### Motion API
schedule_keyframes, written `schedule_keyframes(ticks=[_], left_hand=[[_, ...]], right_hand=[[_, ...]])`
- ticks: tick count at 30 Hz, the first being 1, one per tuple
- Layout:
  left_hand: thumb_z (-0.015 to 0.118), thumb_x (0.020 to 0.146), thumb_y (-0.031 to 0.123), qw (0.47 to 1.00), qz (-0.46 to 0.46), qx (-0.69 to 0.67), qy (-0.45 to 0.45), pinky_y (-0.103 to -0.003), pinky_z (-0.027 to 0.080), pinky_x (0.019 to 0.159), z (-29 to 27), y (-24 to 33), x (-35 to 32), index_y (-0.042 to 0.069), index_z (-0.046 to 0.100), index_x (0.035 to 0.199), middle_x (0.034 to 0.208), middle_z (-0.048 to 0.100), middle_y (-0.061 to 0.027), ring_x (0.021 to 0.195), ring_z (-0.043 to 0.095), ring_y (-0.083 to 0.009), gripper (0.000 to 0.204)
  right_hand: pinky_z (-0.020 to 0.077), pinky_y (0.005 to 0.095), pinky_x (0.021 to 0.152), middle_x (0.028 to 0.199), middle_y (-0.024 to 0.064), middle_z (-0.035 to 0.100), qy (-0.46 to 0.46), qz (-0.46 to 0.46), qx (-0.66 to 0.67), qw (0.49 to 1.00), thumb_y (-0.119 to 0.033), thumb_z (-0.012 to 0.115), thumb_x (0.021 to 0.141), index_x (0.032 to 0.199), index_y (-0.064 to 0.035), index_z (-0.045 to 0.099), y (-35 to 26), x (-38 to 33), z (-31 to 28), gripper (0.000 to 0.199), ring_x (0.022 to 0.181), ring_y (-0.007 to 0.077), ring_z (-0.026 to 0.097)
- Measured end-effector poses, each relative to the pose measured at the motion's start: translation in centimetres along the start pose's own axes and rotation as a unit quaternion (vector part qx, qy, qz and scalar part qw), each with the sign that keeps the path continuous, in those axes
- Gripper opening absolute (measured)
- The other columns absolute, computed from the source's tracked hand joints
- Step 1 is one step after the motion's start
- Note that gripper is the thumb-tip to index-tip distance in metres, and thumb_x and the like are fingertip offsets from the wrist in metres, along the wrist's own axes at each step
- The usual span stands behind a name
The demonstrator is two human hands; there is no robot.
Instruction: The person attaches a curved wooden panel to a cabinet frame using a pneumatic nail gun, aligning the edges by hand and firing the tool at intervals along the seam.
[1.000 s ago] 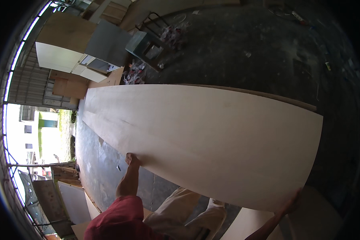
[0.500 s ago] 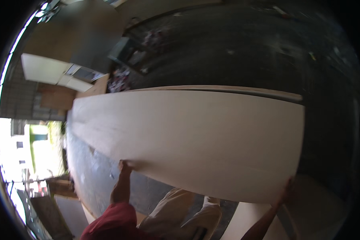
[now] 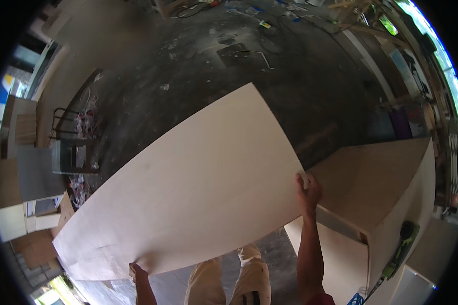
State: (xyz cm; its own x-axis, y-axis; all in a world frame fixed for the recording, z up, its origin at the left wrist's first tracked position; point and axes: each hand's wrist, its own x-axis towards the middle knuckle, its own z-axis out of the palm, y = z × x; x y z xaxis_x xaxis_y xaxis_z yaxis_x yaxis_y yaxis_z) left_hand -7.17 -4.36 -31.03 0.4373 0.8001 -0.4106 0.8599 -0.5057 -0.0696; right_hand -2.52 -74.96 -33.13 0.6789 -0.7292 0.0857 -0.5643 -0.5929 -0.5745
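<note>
A large pale wooden panel [image 3: 198, 183] spans the middle of the view, its far corner pointing away from me. My left hand [image 3: 136, 270] grips its near edge, toward the left end. At the right edge my right hand [image 3: 309, 192] is closed around the panel, thumb on the top face and fingers partly hidden. The panel hangs above the floor in front of my legs, and its far left end reaches toward the wall side.
To the right stands a large wooden box-like cabinet [image 3: 374, 178], with a green and black power tool [image 3: 403, 244] on its side. A metal-framed chair [image 3: 63, 122] and a grey box [image 3: 68, 157] stand at the left. Cables and scraps lie on the dark floor [image 3: 188, 76] ahead.
The view has swung to the right, bringing the cabinet and power tool into sight. The panel has turned with me, its right end now pointing farther ahead. Both hands keep their hold.
</note>
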Motion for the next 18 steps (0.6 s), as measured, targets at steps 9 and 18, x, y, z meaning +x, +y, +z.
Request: schedule_keyframes(ticks=[9,18], left_hand=[[0.07,0.081,0.044,0.944,0.054,-0.052,0.322,-0.064,0.032,0.095,1.6,8.9,-0.6,0.02,0.042,0.144,0.144,0.035,-0.0193,0.123,0.045,-0.0383,0.073],[0.074,0.084,0.009,0.521,0.811,-0.157,-0.214,-0.046,0.039,0.108,4.7,35.7,-32.9,0.005,0.06,0.126,0.132,0.058,-0.0142,0.128,0.051,-0.0344,0.045]], right_hand=[[0.0538,0.0436,0.085,0.105,0.0224,0.071,-0.133,0.074,0.139,0.978,-0.046,0.064,0.096,0.116,0.0036,0.066,-3.6,-0.2,-0.8,0.053,0.098,0.0383,0.069],[0.0476,0.0356,0.097,0.123,0.0155,0.065,0.156,0.144,0.364,0.907,-0.021,0.054,0.102,0.129,0.0016,0.059,-4.0,-10.8,-5.5,0.036,0.114,0.0227,0.062]])
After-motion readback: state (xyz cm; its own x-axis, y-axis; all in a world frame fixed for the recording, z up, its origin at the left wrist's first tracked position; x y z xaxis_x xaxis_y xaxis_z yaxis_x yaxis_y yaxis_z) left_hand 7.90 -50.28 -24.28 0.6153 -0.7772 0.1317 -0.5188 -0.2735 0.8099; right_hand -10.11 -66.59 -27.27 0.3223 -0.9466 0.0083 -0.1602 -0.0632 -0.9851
